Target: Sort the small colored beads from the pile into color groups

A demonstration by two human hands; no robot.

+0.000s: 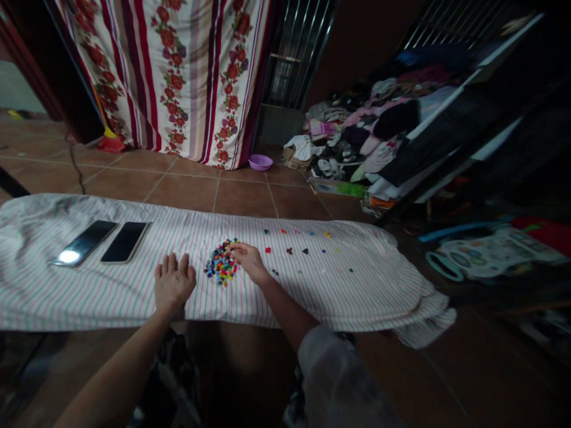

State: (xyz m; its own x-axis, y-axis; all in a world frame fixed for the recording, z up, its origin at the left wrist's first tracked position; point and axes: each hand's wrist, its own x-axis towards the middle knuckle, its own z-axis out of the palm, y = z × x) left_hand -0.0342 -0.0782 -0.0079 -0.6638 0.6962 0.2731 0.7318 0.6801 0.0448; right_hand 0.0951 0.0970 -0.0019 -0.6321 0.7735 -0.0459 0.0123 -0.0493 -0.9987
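A heap of small multicoloured beads (220, 262) lies mid-table on a striped cloth (134, 297). Over the heap's upper right side, my right hand (248, 259) reaches in with its fingertips pinched together; what they hold, if anything, is too small to make out. My left hand (175, 279) rests flat on the cloth to the left of the heap, fingers spread. Right of my right hand, little groups sorted by colour sit in rows, among them red beads (268, 250), brown beads (289, 251), black beads (306, 251) and yellow beads (327, 234).
Two phones lie at the table's left, a dark one (125, 242) and one reflecting a light (84, 242). Beyond the table are a floral curtain (187, 77), a purple basin (260, 162), a red dustpan (111, 144) and a pile of clothes (357, 131).
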